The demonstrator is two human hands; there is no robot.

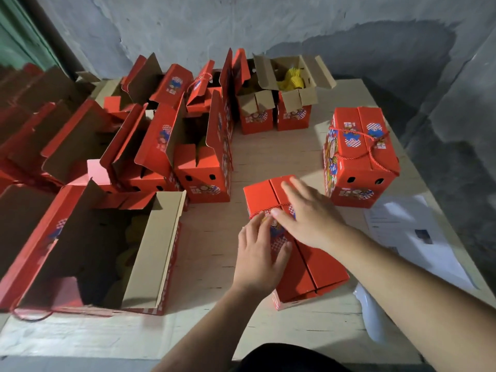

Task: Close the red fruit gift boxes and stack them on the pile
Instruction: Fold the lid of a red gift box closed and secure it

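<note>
Now, from my remote seat, I saw both hands on a closed red box (308,267) lying near the front edge of the bench (214,264), right of its middle. My left hand (259,257) lay flat on the box's left top flap, fingers (252,232) straight and slightly spread, pressing down. My right hand (308,213) reached across from the right and rested on the top seam, fingers straight and close together, gripping nothing. A red cord (264,212) crossed the lid just beside both sets of fingertips.

Toward the right edge stood another closed box (359,159), upright, with its cord handle looped over the top. It stood apart from the one under my hands. Along the left side and the back edge sat many open boxes (198,157), flaps up; a large open one (102,251) stood at the front left corner. A brown carton (292,76) at the back held something yellow. White paper (410,234) lay by the right edge.
</note>
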